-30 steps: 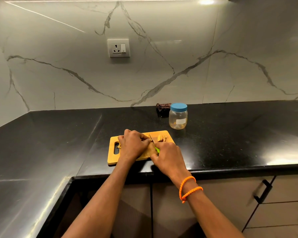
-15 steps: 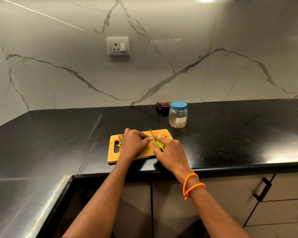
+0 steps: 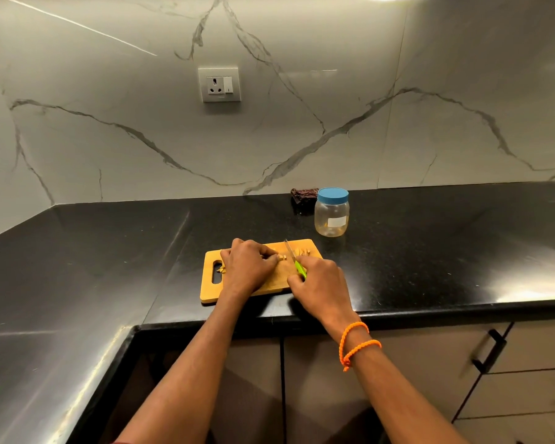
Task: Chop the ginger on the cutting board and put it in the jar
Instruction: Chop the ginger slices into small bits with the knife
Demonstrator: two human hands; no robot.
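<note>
Step in hand: chopping, by my judgement, with nothing moved to the jar [image 3: 331,213] yet.
Left grip: the left hand [image 3: 247,267] lay curled on the cutting board [image 3: 271,282], fingertips pinning the ginger [image 3: 281,257].
Right grip: the right hand [image 3: 321,283] was closed round the green handle of the knife [image 3: 293,259], blade pointing away from the person.
Key relation: the ginger lay just left of the blade, at the left fingertips; its long axis was mostly hidden under the hand.
Cut pieces: a small heap [image 3: 302,251] right of the blade, a few bits [image 3: 221,269] by the board's handle slot.
Jar position: on the black surface [image 3: 430,251] beyond the board's far right corner, blue lid on, nearer the right hand.
</note>
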